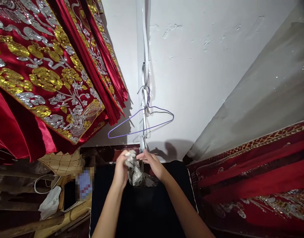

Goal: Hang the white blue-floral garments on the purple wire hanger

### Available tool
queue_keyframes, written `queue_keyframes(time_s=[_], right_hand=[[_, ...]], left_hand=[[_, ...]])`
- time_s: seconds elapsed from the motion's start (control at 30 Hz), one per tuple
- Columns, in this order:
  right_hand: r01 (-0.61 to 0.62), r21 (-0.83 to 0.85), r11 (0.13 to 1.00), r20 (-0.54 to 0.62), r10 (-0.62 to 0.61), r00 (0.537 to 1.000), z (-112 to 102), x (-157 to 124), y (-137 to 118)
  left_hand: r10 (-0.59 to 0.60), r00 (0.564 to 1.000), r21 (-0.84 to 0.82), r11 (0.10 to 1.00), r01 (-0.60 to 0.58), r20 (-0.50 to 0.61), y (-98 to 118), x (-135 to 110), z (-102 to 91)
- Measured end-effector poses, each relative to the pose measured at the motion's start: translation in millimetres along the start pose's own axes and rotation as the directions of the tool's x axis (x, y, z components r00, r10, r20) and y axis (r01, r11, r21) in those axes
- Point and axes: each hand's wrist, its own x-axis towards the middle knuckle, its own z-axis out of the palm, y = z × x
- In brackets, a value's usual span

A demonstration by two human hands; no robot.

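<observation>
My left hand [121,170] is closed round the top of a crumpled clear plastic bag [135,175] that hangs down between my hands. My right hand [153,162] pinches the same bag from the right, fingers pointing left. Both hands hover over a black cloth surface [142,205] at the foot of a white wall. Just above them a purple wire hanger [142,124] hangs empty on a white strip [144,66] running down the wall.
Red garments with gold and silver embroidery [43,72] hang at the upper left. More red embroidered cloth [253,178] lies at the right. A woven basket [62,163], white cloth [50,201] and wooden pieces sit at lower left.
</observation>
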Motion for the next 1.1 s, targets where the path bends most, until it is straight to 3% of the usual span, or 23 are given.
queue_keyframes(time_s=[0.07, 0.1, 0.17, 0.23, 0.3, 0.37, 0.43, 0.53, 0.6, 0.7, 0.77, 0.83, 0.93, 1.0, 1.1], right_hand=[[-0.022, 0.069, 0.997, 0.048, 0.019, 0.999, 9, -2, -7], [-0.025, 0.124, 0.992, 0.074, 0.016, 0.997, 12, -4, -14], [-0.016, 0.197, 0.980, 0.130, -0.010, 0.991, 13, -11, -30], [-0.002, 0.147, 0.989, 0.201, -0.028, 0.979, 8, -18, -52], [0.015, -0.065, 0.998, 0.334, 0.008, 0.942, -1, -24, -75], [0.072, -0.315, 0.946, 0.441, 0.079, 0.894, -13, -27, -100], [0.162, -0.466, 0.870, 0.429, 0.062, 0.901, -24, -30, -123], [0.288, -0.526, 0.801, 0.316, -0.130, 0.940, -35, -36, -151], [0.344, -0.529, 0.776, 0.348, -0.171, 0.922, -35, -40, -162], [0.385, -0.573, 0.723, 0.541, -0.018, 0.841, -27, -43, -168], [0.404, -0.627, 0.666, 0.631, 0.131, 0.765, -23, -42, -169], [0.429, -0.646, 0.631, 0.658, 0.177, 0.732, -25, -39, -173], [0.466, -0.623, 0.629, 0.572, -0.040, 0.819, -42, -32, -181], [0.440, -0.612, 0.657, 0.392, -0.231, 0.890, -56, -26, -182], [0.352, -0.595, 0.722, 0.096, -0.372, 0.923, -67, -16, -173]], left_hand=[[0.098, 0.957, 0.289, 0.940, -0.180, 0.274, 14, -16, 17.5], [0.158, 0.925, 0.400, 0.867, -0.296, 0.345, 22, -21, 23.7], [0.273, 0.874, 0.503, 0.732, -0.460, 0.402, 38, -24, 30.0], [0.355, 0.847, 0.491, 0.697, -0.522, 0.396, 47, -19, 29.1], [0.300, 0.847, 0.445, 0.746, -0.495, 0.438, 47, -11, 23.9], [0.138, 0.832, 0.452, 0.785, -0.423, 0.537, 40, -4, 16.7], [-0.026, 0.784, 0.510, 0.773, -0.378, 0.620, 31, 0, 9.4], [-0.152, 0.735, 0.573, 0.735, -0.364, 0.661, 26, 0, 2.3], [-0.103, 0.769, 0.565, 0.741, -0.364, 0.631, 32, -2, 2.4], [0.079, 0.812, 0.455, 0.794, -0.402, 0.579, 50, -5, 10.6], [0.079, 0.780, 0.390, 0.832, -0.395, 0.621, 61, -7, 17.5], [-0.011, 0.725, 0.406, 0.834, -0.373, 0.689, 66, -8, 20.7], [-0.142, 0.702, 0.514, 0.782, -0.353, 0.698, 63, -7, 14.2], [-0.192, 0.707, 0.543, 0.780, -0.311, 0.681, 57, -6, 4.2], [-0.109, 0.747, 0.468, 0.835, -0.290, 0.656, 53, -5, -10.0]])
